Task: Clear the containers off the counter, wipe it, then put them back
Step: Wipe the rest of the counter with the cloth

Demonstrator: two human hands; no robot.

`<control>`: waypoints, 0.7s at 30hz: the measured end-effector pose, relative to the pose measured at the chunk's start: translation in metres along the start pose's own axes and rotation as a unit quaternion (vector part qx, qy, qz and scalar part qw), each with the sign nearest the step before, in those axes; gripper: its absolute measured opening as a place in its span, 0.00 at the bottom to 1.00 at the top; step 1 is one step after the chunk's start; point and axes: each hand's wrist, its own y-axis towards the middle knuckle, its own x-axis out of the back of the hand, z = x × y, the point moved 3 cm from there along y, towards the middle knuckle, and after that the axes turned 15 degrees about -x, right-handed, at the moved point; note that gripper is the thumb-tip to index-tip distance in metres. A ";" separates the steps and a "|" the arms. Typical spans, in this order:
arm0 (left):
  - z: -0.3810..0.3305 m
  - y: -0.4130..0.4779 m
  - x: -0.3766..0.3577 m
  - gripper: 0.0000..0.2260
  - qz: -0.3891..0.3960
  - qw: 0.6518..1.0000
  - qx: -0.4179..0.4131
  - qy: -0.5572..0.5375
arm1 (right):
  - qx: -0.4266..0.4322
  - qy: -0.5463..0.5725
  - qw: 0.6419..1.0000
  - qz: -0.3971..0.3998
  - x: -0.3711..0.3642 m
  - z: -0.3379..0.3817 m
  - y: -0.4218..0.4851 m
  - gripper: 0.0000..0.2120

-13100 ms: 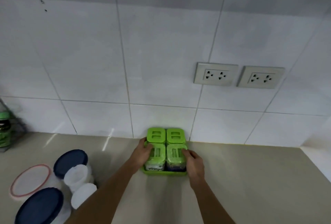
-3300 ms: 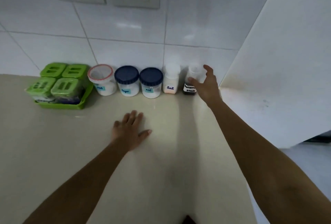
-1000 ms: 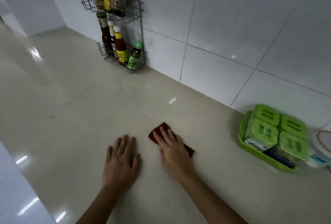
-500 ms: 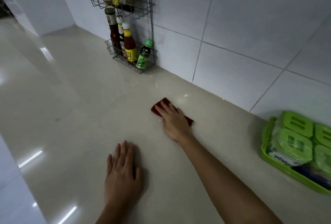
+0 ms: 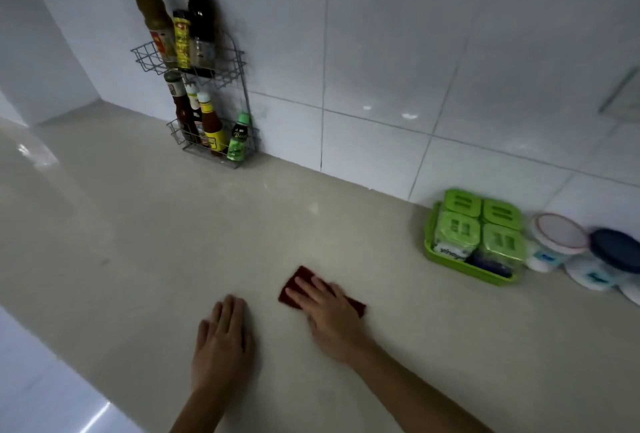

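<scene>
Your right hand (image 5: 330, 315) lies flat on a dark red cloth (image 5: 298, 283) at lower centre of the frame, fingers (image 5: 304, 289) stretched out and slightly apart, pressing the cloth to the worktop (image 5: 138, 242) rather than gripping it. The cloth shows beyond the fingertips toward the upper left and again as a corner past the right side of the hand; the rest is hidden under your palm. Your left hand (image 5: 223, 346) rests palm down on the bare worktop just to the left of the cloth, fingers close together, holding nothing and not touching the cloth.

The containers sit at the right of the frame, against the tiled wall and well apart from both hands: a green tray (image 5: 450, 261) with four green-lidded boxes (image 5: 457, 232), then a red-rimmed tub (image 5: 554, 242) touching it, and a blue-lidded tub (image 5: 616, 252) next along, partly cut off by the frame edge.

At upper left a wire rack (image 5: 239, 58) of bottles (image 5: 211, 124) stands against the wall.
</scene>
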 end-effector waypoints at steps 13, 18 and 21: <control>-0.076 -0.076 -0.018 0.31 0.073 0.988 -0.138 -0.003 | -0.237 0.037 0.971 -0.022 0.039 -0.098 -0.218 0.31; -0.080 -0.080 -0.014 0.25 0.074 0.985 -0.146 0.048 | -0.115 -0.027 0.993 0.022 0.013 -0.042 -0.278 0.31; -0.079 -0.081 -0.015 0.24 0.072 0.984 -0.152 0.057 | -0.086 -0.070 0.992 0.060 0.010 -0.064 -0.341 0.34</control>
